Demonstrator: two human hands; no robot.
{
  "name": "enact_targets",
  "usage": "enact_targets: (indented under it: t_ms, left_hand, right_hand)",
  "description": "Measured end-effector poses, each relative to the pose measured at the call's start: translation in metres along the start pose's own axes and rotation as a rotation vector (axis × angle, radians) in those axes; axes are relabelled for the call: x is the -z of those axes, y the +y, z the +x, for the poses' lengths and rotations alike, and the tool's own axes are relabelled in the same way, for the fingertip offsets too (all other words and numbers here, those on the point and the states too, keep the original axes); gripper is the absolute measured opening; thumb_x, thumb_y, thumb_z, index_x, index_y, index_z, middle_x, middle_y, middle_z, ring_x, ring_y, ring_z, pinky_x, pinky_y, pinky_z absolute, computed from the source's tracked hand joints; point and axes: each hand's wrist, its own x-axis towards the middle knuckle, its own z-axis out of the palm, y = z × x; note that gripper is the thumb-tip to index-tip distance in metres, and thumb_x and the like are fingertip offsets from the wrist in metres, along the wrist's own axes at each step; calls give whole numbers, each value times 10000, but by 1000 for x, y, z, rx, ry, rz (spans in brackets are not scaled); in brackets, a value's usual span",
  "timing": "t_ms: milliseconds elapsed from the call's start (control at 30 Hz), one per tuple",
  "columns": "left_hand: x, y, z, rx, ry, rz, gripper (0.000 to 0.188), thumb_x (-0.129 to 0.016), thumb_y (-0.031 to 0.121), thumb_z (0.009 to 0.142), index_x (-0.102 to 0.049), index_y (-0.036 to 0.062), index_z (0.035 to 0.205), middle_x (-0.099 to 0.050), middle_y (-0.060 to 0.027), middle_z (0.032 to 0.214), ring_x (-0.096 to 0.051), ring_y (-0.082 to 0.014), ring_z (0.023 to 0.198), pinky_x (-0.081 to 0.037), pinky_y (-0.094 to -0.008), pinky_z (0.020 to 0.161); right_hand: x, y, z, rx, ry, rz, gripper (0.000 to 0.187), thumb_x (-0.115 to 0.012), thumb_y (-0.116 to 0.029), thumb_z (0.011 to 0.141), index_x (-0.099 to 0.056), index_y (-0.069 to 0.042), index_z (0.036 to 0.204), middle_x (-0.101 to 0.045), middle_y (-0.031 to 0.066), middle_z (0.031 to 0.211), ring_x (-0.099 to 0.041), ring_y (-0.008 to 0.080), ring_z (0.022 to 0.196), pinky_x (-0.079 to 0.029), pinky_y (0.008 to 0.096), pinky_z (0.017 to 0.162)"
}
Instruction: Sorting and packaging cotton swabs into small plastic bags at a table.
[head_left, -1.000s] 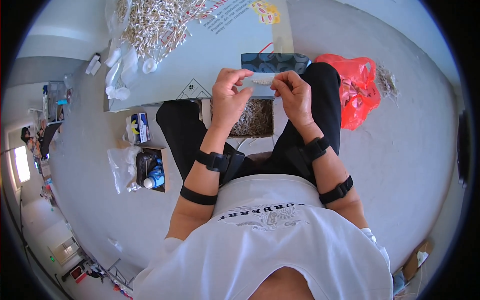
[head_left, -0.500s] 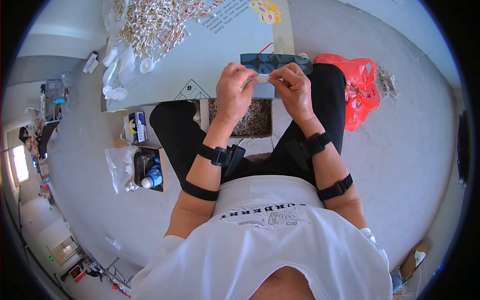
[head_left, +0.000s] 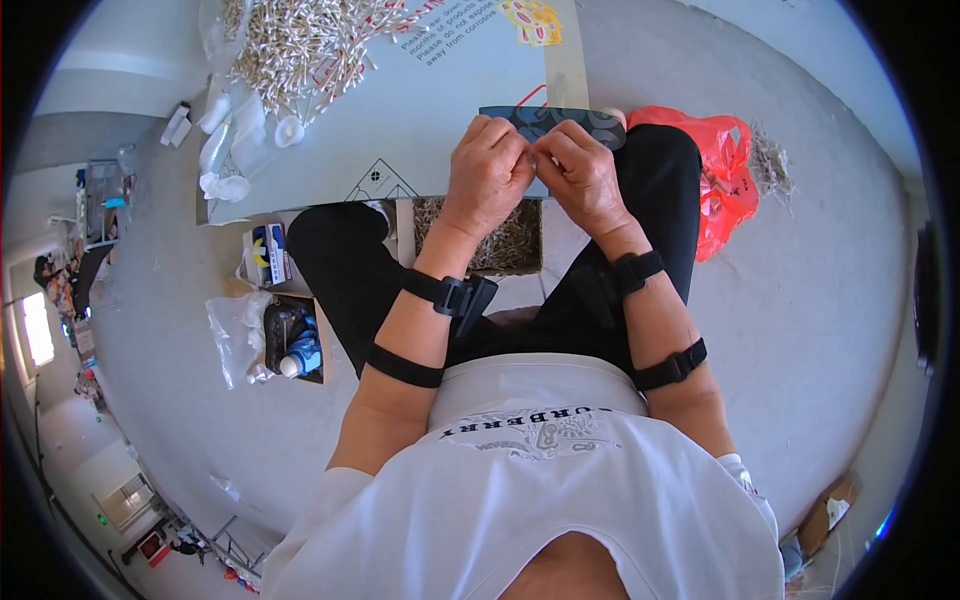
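My left hand (head_left: 488,175) and my right hand (head_left: 583,178) are close together above the near edge of the board, fingertips almost meeting. Both are closed in a pinch. Whatever lies between the fingers is hidden by them. Just beyond the hands is a dark blue translucent sheet (head_left: 603,127) with rounded shapes on it, lying on the board (head_left: 420,130). To the far left on the board spreads a big heap of cotton swabs (head_left: 300,55). White plastic-wrapped rolls (head_left: 217,148) and a small round white piece (head_left: 289,131) lie beside it.
Between my knees, below the board, stands a carton holding many thin brownish pieces (head_left: 508,240). A red plastic bag (head_left: 728,200) sits right of my right knee, with a pile of thin sticks (head_left: 770,160) beyond. Left on the floor, an open box (head_left: 318,345) holds a blue-and-white bottle (head_left: 300,357).
My hands have drawn together and their fingers have curled in. The small white piece that was stretched between them can no longer be seen.
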Motion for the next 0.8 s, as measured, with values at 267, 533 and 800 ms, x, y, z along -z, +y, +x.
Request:
enact_targets:
  t_ms: [267,533,800]
  left_hand:
    - [4,-7,-5,41,71,-3,150,-658,-71,634,-583,32,713,-582,-74,757,-565,-276,736,-476,-373,641]
    - [18,-17,-12,41,85,76,147,-634,-55,617,-544,40,684,-543,-71,724,-541,-275,716,-474,-376,619]
    - [39,-19,-21,1333,-74,-957,443,-621,407,919,-589,-30,859,-657,-160,781,-676,-262,751,-578,-392,654]
  right_hand:
    - [-2,1,1,-28,39,19,44,-656,1,785,-620,-4,811,-590,113,806,-620,298,700,-508,350,626]
    - [2,-2,-1,-93,24,36,29,-654,-16,792,-641,-5,815,-604,130,804,-632,320,706,-519,361,639]
    - [6,-17,0,-22,207,12,87,-652,35,792,-641,5,873,-598,130,824,-634,312,711,-517,357,640]
